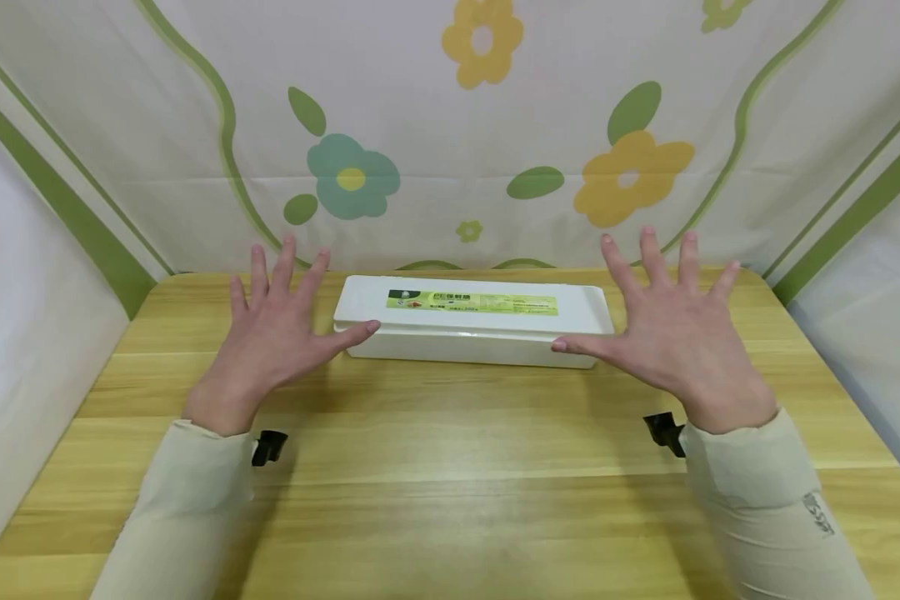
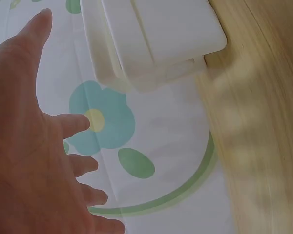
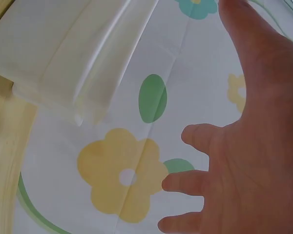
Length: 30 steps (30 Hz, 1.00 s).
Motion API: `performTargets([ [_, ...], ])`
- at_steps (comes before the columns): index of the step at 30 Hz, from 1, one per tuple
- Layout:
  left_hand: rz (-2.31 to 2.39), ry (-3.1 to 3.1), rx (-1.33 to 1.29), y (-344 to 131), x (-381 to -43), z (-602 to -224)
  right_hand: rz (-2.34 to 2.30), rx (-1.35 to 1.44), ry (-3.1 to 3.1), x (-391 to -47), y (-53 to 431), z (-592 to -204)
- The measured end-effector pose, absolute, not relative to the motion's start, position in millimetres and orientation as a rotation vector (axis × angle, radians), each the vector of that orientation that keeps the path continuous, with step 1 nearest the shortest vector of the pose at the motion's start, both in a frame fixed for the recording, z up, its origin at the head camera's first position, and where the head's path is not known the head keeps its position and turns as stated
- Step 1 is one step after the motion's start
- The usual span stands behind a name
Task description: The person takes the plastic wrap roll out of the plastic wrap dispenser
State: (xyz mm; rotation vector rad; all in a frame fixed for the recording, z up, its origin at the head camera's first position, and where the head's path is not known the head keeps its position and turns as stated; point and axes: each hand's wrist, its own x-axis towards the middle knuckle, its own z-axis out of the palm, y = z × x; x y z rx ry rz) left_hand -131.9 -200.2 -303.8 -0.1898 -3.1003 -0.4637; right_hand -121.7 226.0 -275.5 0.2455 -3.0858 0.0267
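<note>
A long white plastic wrap box (image 1: 472, 346) with a green-and-yellow label (image 1: 480, 302) lies crosswise on the wooden table, its lid down. My left hand (image 1: 273, 333) hovers by the box's left end, fingers spread wide and nothing held. At the opposite end, my right hand (image 1: 678, 337) is spread the same way, also without anything in it. In the head view both thumbs overlap the box's front corners; the wrist views show a gap between each hand and the box. The left wrist view shows one box end (image 2: 151, 44); the right wrist view shows the other (image 3: 63, 58).
The wooden table (image 1: 450, 467) reaches back to a white curtain (image 1: 435, 108) printed with flowers and green leaves. White cloth (image 1: 37, 275) hangs along the left side and also on the right. Small black mounts (image 1: 270, 447) stick out from both sleeve cuffs.
</note>
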Motion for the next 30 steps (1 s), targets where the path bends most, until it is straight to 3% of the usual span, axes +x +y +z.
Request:
performTargets([
  [30, -0.528, -3.095, -0.193, -205.2, -131.9, -309.8, 0.029, 0.245, -3.057, -120.0, 233.4, -282.1],
])
